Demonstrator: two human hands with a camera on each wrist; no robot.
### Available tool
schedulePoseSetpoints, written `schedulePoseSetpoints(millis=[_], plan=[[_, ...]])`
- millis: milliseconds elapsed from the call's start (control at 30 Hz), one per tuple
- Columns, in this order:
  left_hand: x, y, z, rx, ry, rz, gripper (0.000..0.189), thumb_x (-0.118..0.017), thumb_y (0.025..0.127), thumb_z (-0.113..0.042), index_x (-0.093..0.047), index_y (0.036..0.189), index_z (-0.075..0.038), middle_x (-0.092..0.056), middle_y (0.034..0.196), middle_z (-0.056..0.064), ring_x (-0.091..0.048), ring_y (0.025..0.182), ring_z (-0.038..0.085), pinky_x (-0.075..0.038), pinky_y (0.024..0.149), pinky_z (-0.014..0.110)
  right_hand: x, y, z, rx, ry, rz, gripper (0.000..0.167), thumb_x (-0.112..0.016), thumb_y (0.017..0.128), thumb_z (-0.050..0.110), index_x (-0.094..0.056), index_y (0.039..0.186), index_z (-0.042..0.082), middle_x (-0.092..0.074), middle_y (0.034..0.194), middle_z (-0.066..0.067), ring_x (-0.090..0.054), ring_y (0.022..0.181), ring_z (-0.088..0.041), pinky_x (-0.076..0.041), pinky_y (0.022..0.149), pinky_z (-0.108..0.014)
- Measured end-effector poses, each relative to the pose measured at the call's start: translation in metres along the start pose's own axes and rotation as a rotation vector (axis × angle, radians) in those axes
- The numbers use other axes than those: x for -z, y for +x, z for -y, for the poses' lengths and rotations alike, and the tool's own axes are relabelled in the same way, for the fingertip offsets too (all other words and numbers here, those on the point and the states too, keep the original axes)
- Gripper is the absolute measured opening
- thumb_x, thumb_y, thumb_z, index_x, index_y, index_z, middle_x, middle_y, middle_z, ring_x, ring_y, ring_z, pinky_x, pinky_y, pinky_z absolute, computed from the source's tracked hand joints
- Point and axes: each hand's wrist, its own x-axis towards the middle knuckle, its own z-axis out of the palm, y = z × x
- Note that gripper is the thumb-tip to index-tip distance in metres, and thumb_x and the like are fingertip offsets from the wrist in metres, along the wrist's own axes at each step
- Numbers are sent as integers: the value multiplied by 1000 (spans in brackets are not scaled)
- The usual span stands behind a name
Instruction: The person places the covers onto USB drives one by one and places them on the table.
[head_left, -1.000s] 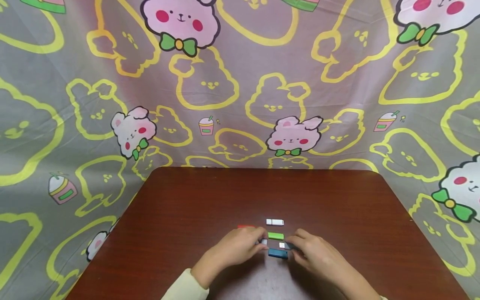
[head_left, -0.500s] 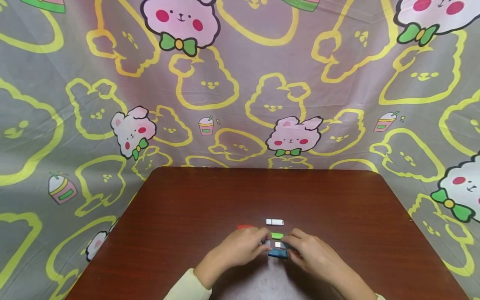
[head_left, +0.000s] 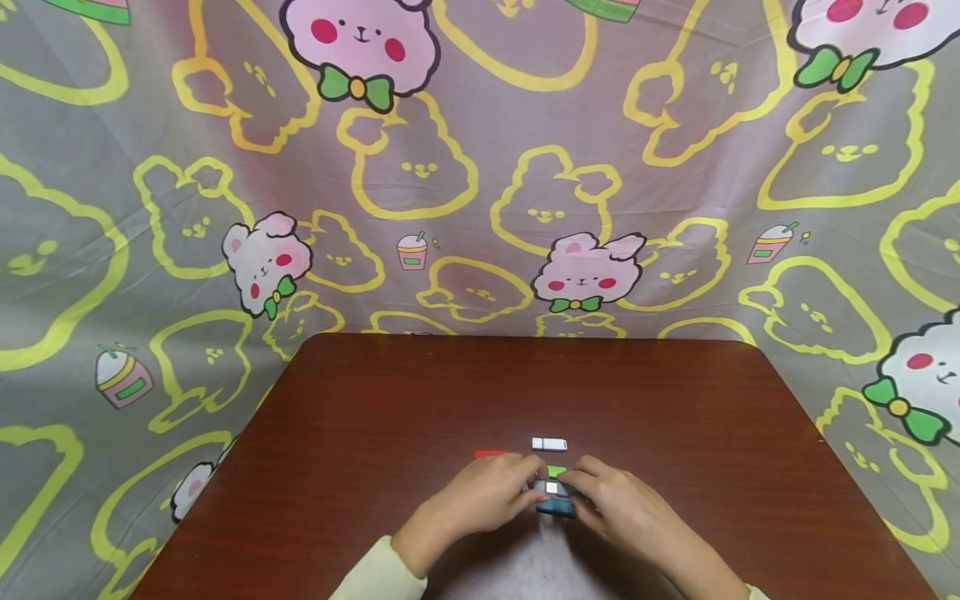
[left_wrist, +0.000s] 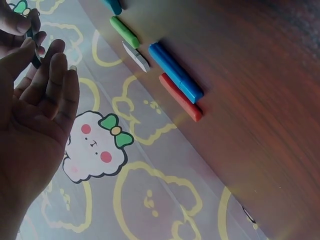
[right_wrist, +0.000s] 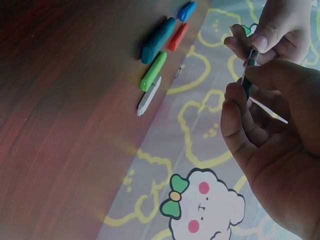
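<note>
In the head view my left hand pinches a small grey cap at its fingertips. Facing it, my right hand pinches a dark USB flash drive between thumb and fingers. The drive's bright square connector points left and now lies close to the cap, in the small gap between both hands. Just under the hands in this view lies a teal flash drive. Behind them a green flash drive is partly covered by fingers.
A white flash drive lies farther back on the brown table. A red one shows past my left hand, and a blue one lies beside it in the left wrist view. A patterned cloth hangs around the table.
Both hands have moved closer together, my left slightly right and my right slightly left. The gap between the cap and the connector has narrowed. The drives on the table have stayed put.
</note>
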Motion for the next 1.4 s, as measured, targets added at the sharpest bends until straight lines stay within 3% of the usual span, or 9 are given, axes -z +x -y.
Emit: schedulePoseSetpoints(millis=[233,500,667,1033,1400], plan=[[-3,1,-1,-24,39,-29,22,-68,97,-36,-63,112,-20,-66,91,-7,-55,76,0,-45,64,16,-1,2,1,0,11,10,30,-83,79,7,-74,107,11,-62,98,7,-54,71,2,-47,58,-16],[-4,2,-2,-36,18,-30,20,-68,98,-32,-60,106,-16,-64,89,-6,-55,77,1,-45,65,15,-4,3,1,43,-5,-30,32,-84,76,4,-73,106,9,-62,94,6,-52,70,2,-44,57,-14],[-5,2,-4,-56,18,-55,19,-67,99,-30,-59,105,-13,-66,90,-5,-60,78,3,-46,65,14,-4,4,3,24,1,-34,29,-83,77,3,-72,104,7,-62,92,5,-51,69,1,-44,55,-15],[-7,5,-9,-70,56,-120,18,-67,99,-25,-60,104,-9,-70,92,1,-68,83,9,-52,68,17,-8,8,5,64,-115,-127,26,-85,73,6,-73,97,6,-60,86,5,-52,65,-2,-45,54,-17],[-10,5,-10,-93,57,-125,20,-66,99,-26,-58,105,-9,-67,89,0,-66,82,9,-51,67,17,-9,8,4,72,-121,-151,26,-85,72,5,-73,94,8,-56,82,7,-47,63,0,-41,52,-15]])
